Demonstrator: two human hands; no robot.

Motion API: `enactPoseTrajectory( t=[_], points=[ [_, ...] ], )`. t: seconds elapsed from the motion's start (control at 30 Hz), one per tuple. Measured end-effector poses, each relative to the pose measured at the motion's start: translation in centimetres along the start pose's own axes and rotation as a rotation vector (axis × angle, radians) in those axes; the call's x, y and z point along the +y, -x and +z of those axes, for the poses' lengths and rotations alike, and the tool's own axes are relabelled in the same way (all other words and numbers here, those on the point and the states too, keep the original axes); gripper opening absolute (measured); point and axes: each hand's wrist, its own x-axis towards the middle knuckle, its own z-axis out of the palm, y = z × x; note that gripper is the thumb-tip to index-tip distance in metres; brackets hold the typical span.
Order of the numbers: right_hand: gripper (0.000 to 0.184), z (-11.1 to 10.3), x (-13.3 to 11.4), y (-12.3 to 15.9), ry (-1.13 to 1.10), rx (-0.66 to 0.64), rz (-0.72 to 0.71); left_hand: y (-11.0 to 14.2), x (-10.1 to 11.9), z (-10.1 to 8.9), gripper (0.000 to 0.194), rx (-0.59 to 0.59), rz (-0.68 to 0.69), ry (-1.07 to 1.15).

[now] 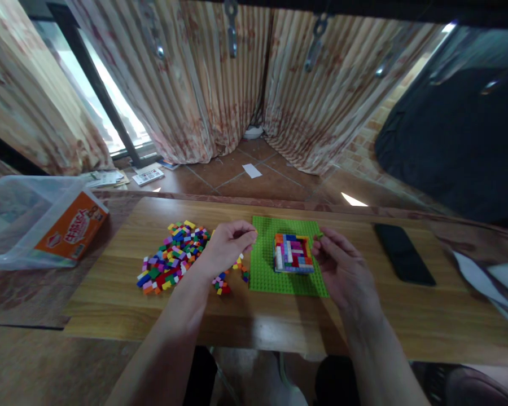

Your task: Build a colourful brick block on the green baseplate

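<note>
A green studded baseplate (262,276) lies on the wooden table with a square, multicoloured brick build (294,254) standing on it. At the baseplate's left edge, my left hand (231,245) is closed in a pinch; a speck of yellow-orange shows at its fingertips, too small to make out. My right hand (342,265) hovers just right of the build, thumb and fingers closed on a small green brick (319,234). Loose coloured bricks (173,254) are heaped left of my left hand, and my left wrist and forearm cover part of them.
A black phone (404,254) rests to the right on the table (279,327), with white sheets (491,279) beyond it. A clear plastic bin (21,225) with an orange label stands at the left. Curtains (228,84) hang behind.
</note>
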Motion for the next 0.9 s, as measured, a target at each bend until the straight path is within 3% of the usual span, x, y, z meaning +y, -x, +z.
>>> enactPoseTrajectory(
  t=[0.2, 0.37, 0.5, 0.73, 0.9],
  points=[
    [0.028, -2.3, -0.3, -1.4, 0.138, 0.121, -0.038, -0.1, -0.2, 0.0, 0.017, 0.018, 0.025, -0.167],
    [0.026, -2.4, 0.3, -1.5, 0.587, 0.145, -0.119, 0.0, -0.4, 0.0, 0.017, 0.049, 0.001, -0.255],
    [0.028, -2.4, 0.5, -1.3, 0.869, 0.075, -0.18, 0.0, -0.2, -0.2, 0.018, 0.053, -0.001, -0.356],
    [0.028, -3.0, 1.0, -1.8, 0.989, -0.002, -0.276, 0.0, -0.2, -0.8, 0.02, -0.059, -0.002, -0.579],
    [0.026, -3.0, 1.5, -2.5, 0.937, -0.022, -0.302, 0.2, 0.1, -1.2, 0.02, -0.085, 0.036, -0.714]
  ],
)
